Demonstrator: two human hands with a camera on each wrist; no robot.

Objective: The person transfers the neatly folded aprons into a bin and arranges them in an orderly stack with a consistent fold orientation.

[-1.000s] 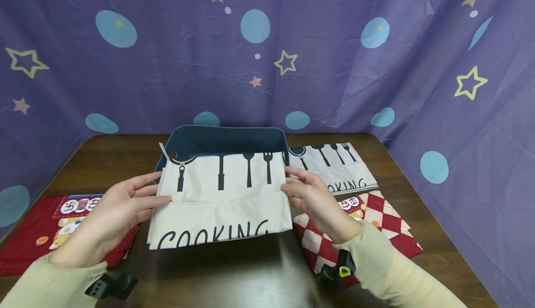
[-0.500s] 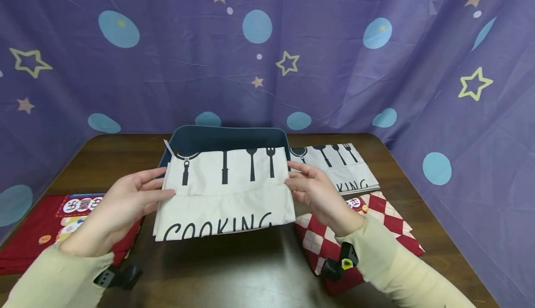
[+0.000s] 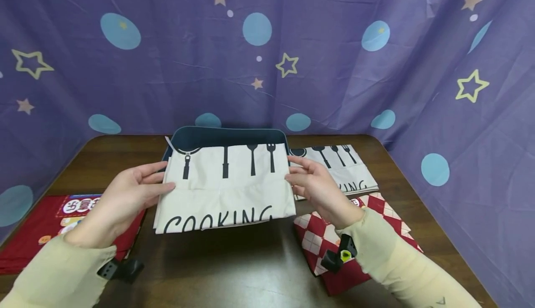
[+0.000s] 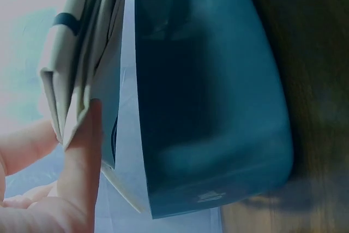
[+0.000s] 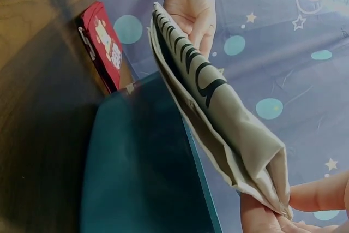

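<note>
On my far left a folded red apron (image 3: 37,233) lies flat on the dark wooden counter (image 3: 234,271), partly under my left forearm. My left hand (image 3: 125,196) grips the left edge of the folded cream apron (image 3: 225,185) printed with black utensils and the word COOKING; in the left wrist view the fingers (image 4: 82,151) press against the stacked folds, thumb on top in the head view. I hold the apron off the counter, tilted toward me, its far edge over the near rim of the dark teal bin (image 3: 227,136) that stands directly behind it. The right wrist view shows the apron edge-on above the bin's open top, apart from its wall. The bin's near wall is hidden behind the cloth from the head camera. My right hand (image 3: 315,189) pinches the apron's right edge, fingers curled round the folds. Just beyond that hand, to the right of the bin, a second folded cream apron (image 3: 340,171) with the same print lies flat on the counter, and nearer to me, under my right wrist, lies a folded red-and-white argyle cloth (image 3: 334,247). A purple backdrop (image 3: 376,75) with stars and blue dots hangs behind and along both sides of the counter.
</note>
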